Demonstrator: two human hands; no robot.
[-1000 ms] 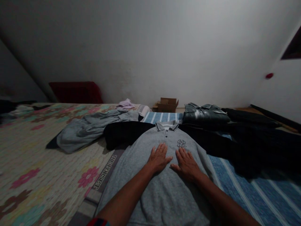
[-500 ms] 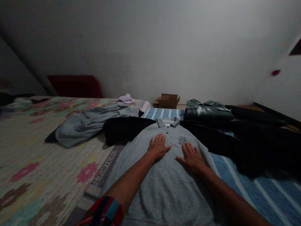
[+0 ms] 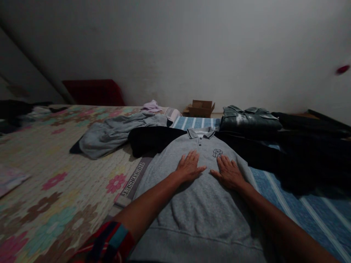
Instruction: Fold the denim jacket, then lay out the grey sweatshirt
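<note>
- Resting spread flat, your left hand (image 3: 189, 167) and right hand (image 3: 229, 172) touch the grey polo shirt (image 3: 208, 208).
- Beyond sits an open cardboard box (image 3: 201, 111), its contents hidden.

Red-and-blue patterned left sleeve (image 3: 109, 239)

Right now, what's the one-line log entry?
left hand: on shirt; right hand: on shirt, at logo; shirt: laid out, collar far

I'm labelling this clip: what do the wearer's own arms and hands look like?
The left hand and right hand are bare, without gloves. A red, dark blue and teal sleeve shows on the left; none shows on the right.
</note>
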